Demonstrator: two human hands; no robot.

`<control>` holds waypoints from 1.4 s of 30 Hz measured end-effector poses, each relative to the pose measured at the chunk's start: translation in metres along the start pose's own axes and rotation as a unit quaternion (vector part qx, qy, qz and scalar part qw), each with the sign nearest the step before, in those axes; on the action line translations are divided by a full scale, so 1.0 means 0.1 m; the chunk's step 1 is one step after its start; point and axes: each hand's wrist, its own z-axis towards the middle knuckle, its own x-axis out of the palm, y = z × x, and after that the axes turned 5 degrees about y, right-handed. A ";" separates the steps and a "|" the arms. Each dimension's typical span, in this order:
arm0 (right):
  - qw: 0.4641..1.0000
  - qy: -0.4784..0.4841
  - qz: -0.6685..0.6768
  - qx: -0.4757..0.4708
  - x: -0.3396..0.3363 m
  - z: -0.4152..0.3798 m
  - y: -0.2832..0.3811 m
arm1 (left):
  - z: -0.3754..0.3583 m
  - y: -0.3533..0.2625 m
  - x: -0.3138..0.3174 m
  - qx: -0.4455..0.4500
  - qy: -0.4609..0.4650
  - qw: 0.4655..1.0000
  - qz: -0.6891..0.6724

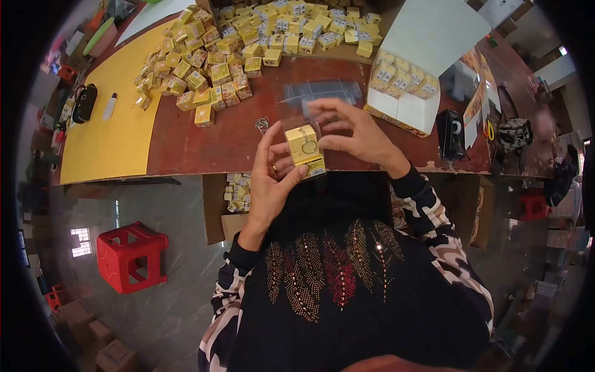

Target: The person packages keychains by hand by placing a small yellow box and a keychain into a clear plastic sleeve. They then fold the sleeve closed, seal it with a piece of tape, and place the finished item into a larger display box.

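A small yellow box (301,141) with a metal key ring (308,147) on its face is held near the table's front edge, with clear plastic around its top. My left hand (273,170) grips it from the left and below, thumb at its lower edge. At its right side is my right hand (356,133), fingers spread and slightly blurred, touching or nearly touching the clear plastic. Behind the hands lie flat clear plastic pieces (325,92). Loose metal rings (263,124) rest on the table left of the box.
Yellow boxes (226,74) are heaped at the back and left. An open display carton (403,108) holding small boxes stands at the right, beside a black box (450,135). A red stool (131,257) is on the floor at left.
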 end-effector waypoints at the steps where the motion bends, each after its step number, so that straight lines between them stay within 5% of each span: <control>1: 0.996 0.005 0.083 0.041 0.07 -0.13 0.01 | -0.03 0.02 0.03 -0.007 0.013 1.000 -0.003; 3: 0.979 -0.021 0.192 0.058 0.26 -0.38 -0.08 | -0.11 0.10 0.08 -0.030 0.026 0.999 -0.013; 9: 0.968 -0.112 0.200 0.104 0.66 -1.07 -0.34 | -0.37 0.55 0.04 -0.144 0.149 0.978 -0.029; 14: 0.960 -0.173 0.197 0.099 0.82 -1.24 -0.41 | -0.32 0.60 0.06 -0.098 0.125 0.986 0.056; 17: 0.945 -0.195 0.254 0.071 0.83 -1.23 -0.44 | -0.28 0.66 0.12 -0.086 0.112 0.988 -0.062; 25: 0.959 -0.129 0.245 0.065 0.70 -1.26 -0.43 | -0.25 0.54 0.07 -0.119 0.138 0.982 0.049; 35: 0.949 -0.100 0.242 0.178 0.56 -1.10 -0.25 | -0.09 0.34 0.12 -0.119 0.170 0.965 0.158; 42: 0.951 -0.113 0.209 0.199 0.52 -1.02 -0.26 | -0.07 0.42 0.14 -0.129 0.116 0.973 0.151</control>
